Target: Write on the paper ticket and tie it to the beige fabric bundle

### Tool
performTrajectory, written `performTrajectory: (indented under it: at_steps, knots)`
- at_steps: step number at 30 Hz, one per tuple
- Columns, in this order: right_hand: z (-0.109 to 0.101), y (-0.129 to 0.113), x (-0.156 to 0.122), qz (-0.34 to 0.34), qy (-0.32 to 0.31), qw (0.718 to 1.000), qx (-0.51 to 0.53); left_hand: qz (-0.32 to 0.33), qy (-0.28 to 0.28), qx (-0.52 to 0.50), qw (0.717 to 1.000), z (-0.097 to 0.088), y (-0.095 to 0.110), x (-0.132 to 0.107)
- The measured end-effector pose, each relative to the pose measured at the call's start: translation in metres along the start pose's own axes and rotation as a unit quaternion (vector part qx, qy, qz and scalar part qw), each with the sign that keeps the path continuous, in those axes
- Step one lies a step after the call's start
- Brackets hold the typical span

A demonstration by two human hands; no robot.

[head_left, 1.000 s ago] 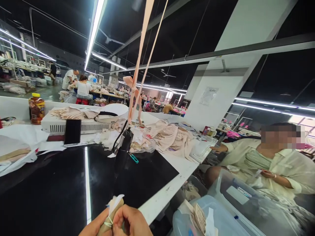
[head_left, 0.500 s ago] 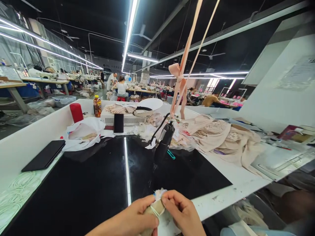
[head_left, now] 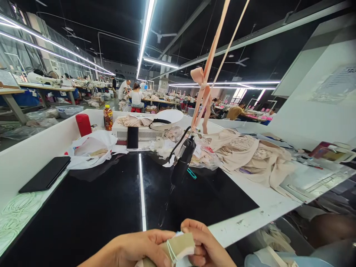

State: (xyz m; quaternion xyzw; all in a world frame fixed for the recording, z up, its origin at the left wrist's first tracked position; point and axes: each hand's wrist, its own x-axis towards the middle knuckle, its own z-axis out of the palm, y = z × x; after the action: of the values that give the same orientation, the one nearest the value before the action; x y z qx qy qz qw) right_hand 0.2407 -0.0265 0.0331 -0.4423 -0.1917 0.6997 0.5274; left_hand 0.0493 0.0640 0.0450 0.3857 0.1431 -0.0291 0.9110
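My left hand point(head_left: 139, 246) and my right hand point(head_left: 205, 244) meet at the bottom edge of the view, both gripping a small beige bundle point(head_left: 180, 247) bound with thin white elastic bands. The bundle sits between my thumbs, just above the near edge of the glossy black table top point(head_left: 111, 200). A black hand tool point(head_left: 182, 163) hangs over the table from a peach ribbon point(head_left: 207, 81), a short way beyond my hands.
Beige garments point(head_left: 250, 155) lie heaped at the right. A white machine box point(head_left: 139, 132), a phone point(head_left: 132, 137), a red cup point(head_left: 83, 125), a bottle point(head_left: 108, 117) and white bags point(head_left: 91, 148) stand at the back. A black tablet point(head_left: 46, 178) lies left. People work at distant tables.
The view swung left, away from the seated person and the plastic bin. My hands turned the bundle from upright to lying sideways, and closed more tightly around it.
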Motion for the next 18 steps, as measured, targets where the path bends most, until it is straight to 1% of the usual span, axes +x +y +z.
performTrajectory:
  at_steps: [2, 4, 5, 7, 9, 12, 14, 16, 18]
  knots:
    - [0.000, 0.005, 0.001, 0.015, -0.030, 0.999, 0.031, 0.016, -0.034, -0.042, 0.998, 0.003, -0.002, 0.001]
    - [0.000, 0.008, 0.003, 0.011, -0.054, 0.996, 0.072, 0.050, -0.064, -0.068, 0.994, 0.004, -0.004, 0.004]
    - [-0.001, 0.010, 0.005, 0.007, -0.062, 0.994, 0.095, 0.067, -0.069, -0.079, 0.992, 0.004, -0.004, 0.005]
    - [-0.004, 0.012, 0.010, 0.010, -0.074, 0.988, 0.136, 0.088, -0.055, -0.100, 0.990, 0.000, -0.006, 0.009]
    - [-0.008, 0.015, 0.015, 0.022, -0.091, 0.983, 0.160, 0.094, -0.029, -0.116, 0.988, -0.005, -0.007, 0.013]
    - [-0.015, 0.022, 0.019, 0.029, -0.131, 0.979, 0.152, 0.099, -0.012, -0.136, 0.986, -0.010, -0.010, 0.016]
    - [-0.016, 0.030, 0.019, 0.015, -0.143, 0.982, 0.124, 0.110, -0.004, -0.156, 0.982, -0.012, -0.010, 0.017]
    - [-0.016, 0.040, 0.017, -0.021, -0.123, 0.989, 0.083, 0.120, 0.011, -0.177, 0.977, -0.014, -0.010, 0.018]
    - [-0.013, 0.051, 0.015, -0.073, -0.087, 0.993, 0.038, 0.115, 0.035, -0.194, 0.974, -0.017, -0.009, 0.019]
